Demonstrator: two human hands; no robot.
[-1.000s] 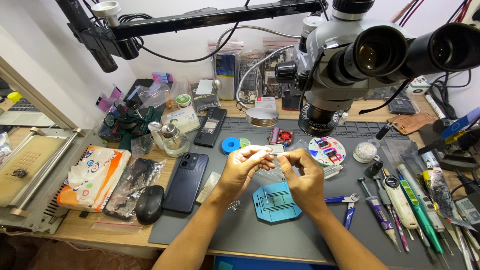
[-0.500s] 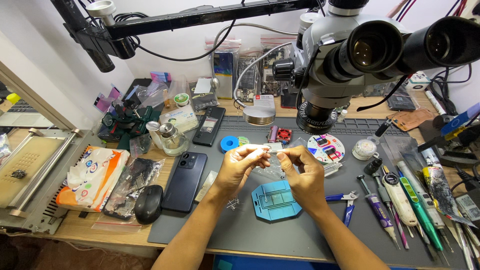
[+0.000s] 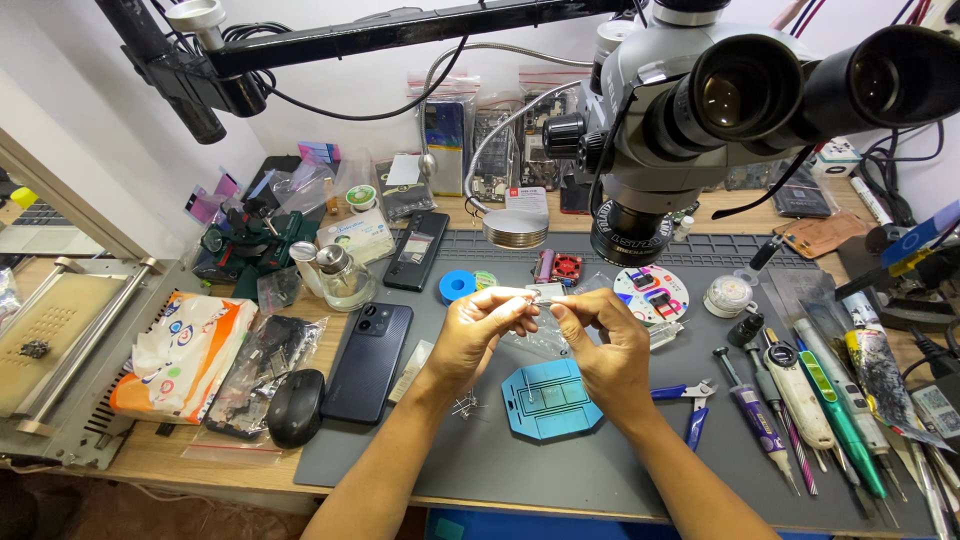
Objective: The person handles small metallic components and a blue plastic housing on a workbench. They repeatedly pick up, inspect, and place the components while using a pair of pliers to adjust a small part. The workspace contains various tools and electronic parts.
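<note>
Both hands met over the grey mat [image 3: 500, 470], under the microscope [image 3: 700, 110]. My left hand [image 3: 478, 330] and right hand [image 3: 610, 345] each pinched an end of a small clear plastic bag [image 3: 545, 296] (contents too small to tell), fingertips pressed together on it. Bag was held just above the blue holder plate [image 3: 548, 400], not touching it. Dark phone [image 3: 368, 347] lay face down left of the left wrist, black mouse [image 3: 295, 407] beside it. Blue-handled cutters [image 3: 690, 400] lay right of the right wrist, and a row of pens and screwdrivers [image 3: 800, 400] farther right. Blue tape roll [image 3: 458, 286] sat behind the hands.
</note>
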